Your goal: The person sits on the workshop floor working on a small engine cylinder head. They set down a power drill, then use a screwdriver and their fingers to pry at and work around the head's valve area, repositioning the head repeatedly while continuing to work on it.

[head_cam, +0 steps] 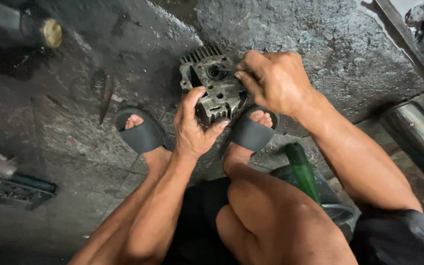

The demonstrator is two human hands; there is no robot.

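A grimy grey metal engine part with cooling fins [211,78] stands on the oily concrete floor between my feet. My left hand [195,126] grips its lower near side, thumb and fingers pinching the casting. My right hand [273,81] reaches in from the right, fingertips pinched at a round hole near the part's top; whether they hold something small I cannot tell. Both feet wear dark slide sandals, the left sandal [141,131] and the right sandal [252,131] flanking the part.
A green bottle [301,172] stands by my right knee over a dark round container [334,208]. A dark tool tray [15,190] lies at the left. A shiny metal pipe [415,130] runs along the right. A dark cylinder with a yellowish end [50,32] lies top left.
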